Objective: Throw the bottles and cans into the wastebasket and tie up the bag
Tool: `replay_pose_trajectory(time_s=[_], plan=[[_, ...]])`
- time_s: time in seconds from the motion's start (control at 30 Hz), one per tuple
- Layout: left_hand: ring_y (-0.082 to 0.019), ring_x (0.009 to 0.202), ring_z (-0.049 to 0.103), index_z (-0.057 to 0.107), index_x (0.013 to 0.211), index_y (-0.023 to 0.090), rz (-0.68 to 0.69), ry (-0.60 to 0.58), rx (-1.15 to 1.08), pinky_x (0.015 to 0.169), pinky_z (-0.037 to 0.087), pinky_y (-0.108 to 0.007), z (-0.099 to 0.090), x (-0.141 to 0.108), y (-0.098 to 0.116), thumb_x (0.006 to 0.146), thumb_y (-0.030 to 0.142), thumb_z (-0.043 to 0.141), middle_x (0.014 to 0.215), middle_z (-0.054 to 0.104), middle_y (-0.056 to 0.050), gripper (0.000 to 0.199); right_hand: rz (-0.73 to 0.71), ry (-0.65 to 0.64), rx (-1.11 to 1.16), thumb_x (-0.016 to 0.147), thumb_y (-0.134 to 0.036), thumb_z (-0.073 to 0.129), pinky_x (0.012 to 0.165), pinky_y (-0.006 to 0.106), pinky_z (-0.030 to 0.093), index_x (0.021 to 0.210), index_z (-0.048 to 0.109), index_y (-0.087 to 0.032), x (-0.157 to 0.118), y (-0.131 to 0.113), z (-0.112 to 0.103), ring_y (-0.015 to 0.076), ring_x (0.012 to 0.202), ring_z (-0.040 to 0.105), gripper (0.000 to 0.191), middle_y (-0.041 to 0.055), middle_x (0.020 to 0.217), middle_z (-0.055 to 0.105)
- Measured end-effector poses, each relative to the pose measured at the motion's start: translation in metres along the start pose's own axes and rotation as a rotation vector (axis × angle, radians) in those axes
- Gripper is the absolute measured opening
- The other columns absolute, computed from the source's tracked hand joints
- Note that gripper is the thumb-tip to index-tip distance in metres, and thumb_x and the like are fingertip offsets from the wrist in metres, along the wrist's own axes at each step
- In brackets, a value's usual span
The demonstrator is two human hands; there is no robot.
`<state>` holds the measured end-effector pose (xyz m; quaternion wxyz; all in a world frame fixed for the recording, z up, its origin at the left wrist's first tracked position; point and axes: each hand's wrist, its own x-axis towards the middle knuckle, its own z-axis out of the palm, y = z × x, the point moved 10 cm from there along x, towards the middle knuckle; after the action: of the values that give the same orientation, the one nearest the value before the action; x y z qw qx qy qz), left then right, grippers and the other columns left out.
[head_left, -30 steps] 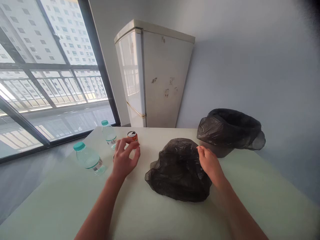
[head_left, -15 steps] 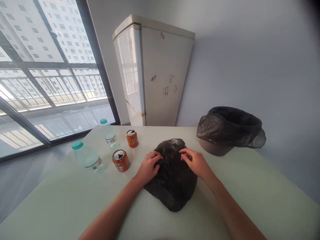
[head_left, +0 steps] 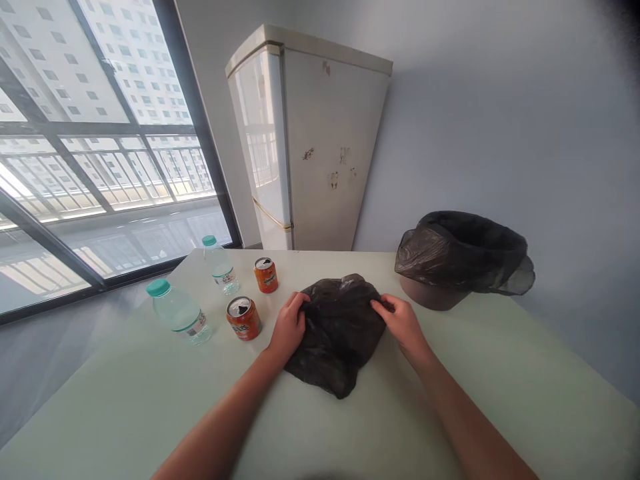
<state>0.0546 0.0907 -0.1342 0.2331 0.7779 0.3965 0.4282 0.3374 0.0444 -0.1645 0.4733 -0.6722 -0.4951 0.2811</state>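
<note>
A black plastic bag [head_left: 340,327] lies crumpled on the pale table, its upper edge stretched between my two hands. My left hand [head_left: 289,327] pinches the bag's upper left edge, thumb and fingers closed on the thin plastic. At the upper right edge my right hand [head_left: 403,323] grips the plastic between thumb and fingers. Closest to my left hand stands an orange drink can [head_left: 243,319], its top opened. To the right of my right hand stands a bin [head_left: 435,295] with a black liner [head_left: 430,257] folded over its rim.
A second orange can [head_left: 266,275] stands behind the first. Two clear plastic bottles with green caps, a near bottle [head_left: 180,313] and a far bottle [head_left: 221,267], stand on the table [head_left: 240,420] at the left. Beyond its far edge is a white fridge [head_left: 333,133].
My hands have moved apart, each drawing an edge of the black bag outward. The bag's top is spread wider, and its lower end has risen slightly.
</note>
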Motion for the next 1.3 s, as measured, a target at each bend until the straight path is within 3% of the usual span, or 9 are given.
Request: replay_pose_trajectory(time_s=[0.1, 0.2, 0.4, 0.53, 0.7, 0.8, 0.93, 1.13, 1.3], plan=[[-0.023, 0.105, 0.065, 0.06, 0.111, 0.023, -0.059, 0.122, 0.034, 0.094, 0.054, -0.038, -0.017, 0.002, -0.013, 0.077, -0.006, 0.037, 0.109, 0.067, -0.005, 0.05, 0.003, 0.26, -0.002, 0.077, -0.041, 0.068, 0.072, 0.03, 0.04, 0.074, 0.054, -0.021, -0.002, -0.001, -0.037, 0.0186, 0.076, 0.052, 0.024, 0.0009, 0.076, 0.061], [-0.023, 0.112, 0.065, 0.063, 0.118, 0.023, -0.056, 0.152, 0.064, 0.101, 0.053, -0.041, -0.023, 0.003, -0.015, 0.076, -0.008, 0.037, 0.116, 0.066, -0.007, 0.059, 0.044, 0.308, 0.054, 0.072, -0.035, 0.065, 0.072, 0.029, 0.042, 0.08, 0.053, -0.023, -0.001, 0.004, -0.045, 0.0192, 0.08, 0.056, 0.019, 0.0006, 0.083, 0.064], [-0.023, 0.123, 0.061, 0.062, 0.121, 0.024, 0.059, 0.101, 0.079, 0.109, 0.05, -0.043, -0.016, 0.0, 0.009, 0.082, -0.005, 0.041, 0.128, 0.062, -0.007, 0.053, 0.167, 0.05, 0.235, 0.078, -0.05, 0.071, 0.078, 0.032, 0.053, 0.106, 0.07, -0.023, 0.004, 0.013, -0.013, 0.025, 0.095, 0.069, 0.038, 0.0059, 0.104, 0.074], [-0.026, 0.131, 0.058, 0.057, 0.132, 0.026, 0.198, -0.005, 0.111, 0.113, 0.048, -0.048, -0.001, -0.006, 0.035, 0.098, 0.014, 0.051, 0.14, 0.06, -0.011, 0.036, -0.008, -0.182, 0.304, 0.074, -0.043, 0.081, 0.08, 0.031, 0.052, 0.096, 0.069, -0.02, -0.01, -0.028, 0.014, 0.0225, 0.091, 0.067, 0.034, 0.0041, 0.095, 0.073], [-0.038, 0.15, 0.041, 0.026, 0.159, 0.021, 0.414, -0.155, 0.175, 0.127, 0.023, -0.064, 0.017, -0.019, 0.073, 0.081, 0.059, 0.08, 0.16, 0.044, -0.022, 0.102, -0.252, -0.518, 0.128, 0.083, -0.029, 0.074, 0.076, 0.032, 0.053, 0.109, 0.073, -0.022, -0.055, -0.082, 0.06, 0.0215, 0.086, 0.066, 0.027, 0.0043, 0.101, 0.075], [-0.042, 0.154, 0.035, 0.015, 0.163, 0.018, 0.453, -0.149, 0.218, 0.127, 0.015, -0.068, 0.022, -0.025, 0.085, 0.078, 0.062, 0.081, 0.164, 0.036, -0.026, 0.116, -0.353, -0.566, 0.046, 0.081, -0.01, 0.06, 0.082, 0.035, 0.054, 0.109, 0.077, -0.026, -0.071, -0.091, 0.076, 0.0222, 0.088, 0.068, 0.036, 0.0017, 0.102, 0.077], [-0.038, 0.147, 0.044, 0.026, 0.159, 0.02, 0.435, -0.124, 0.21, 0.128, 0.01, -0.064, 0.028, -0.029, 0.087, 0.082, 0.04, 0.077, 0.155, 0.051, -0.02, 0.095, -0.454, -0.569, 0.074, 0.08, -0.006, 0.056, 0.083, 0.037, 0.055, 0.105, 0.077, -0.028, -0.079, -0.097, 0.083, 0.0224, 0.087, 0.067, 0.039, 0.0007, 0.1, 0.076], [-0.027, 0.097, 0.059, 0.072, 0.111, 0.027, 0.25, -0.019, 0.27, 0.095, 0.045, -0.049, 0.019, -0.021, 0.06, 0.081, 0.011, 0.065, 0.1, 0.064, -0.008, 0.035, -0.676, -0.528, 0.218, 0.09, -0.02, 0.072, 0.084, 0.039, 0.054, 0.093, 0.074, -0.027, -0.088, -0.118, 0.064, 0.0218, 0.087, 0.065, 0.008, 0.0027, 0.085, 0.073], [-0.032, 0.102, 0.055, 0.069, 0.09, 0.022, 0.141, 0.023, 0.356, 0.094, 0.045, -0.054, 0.008, -0.014, 0.042, 0.062, 0.002, 0.068, 0.11, 0.058, -0.011, 0.035, -0.515, -0.235, 0.557, 0.092, -0.03, 0.073, 0.075, 0.038, 0.052, 0.089, 0.068, -0.024, -0.059, -0.101, 0.019, 0.0213, 0.084, 0.061, 0.009, 0.0059, 0.088, 0.064]])
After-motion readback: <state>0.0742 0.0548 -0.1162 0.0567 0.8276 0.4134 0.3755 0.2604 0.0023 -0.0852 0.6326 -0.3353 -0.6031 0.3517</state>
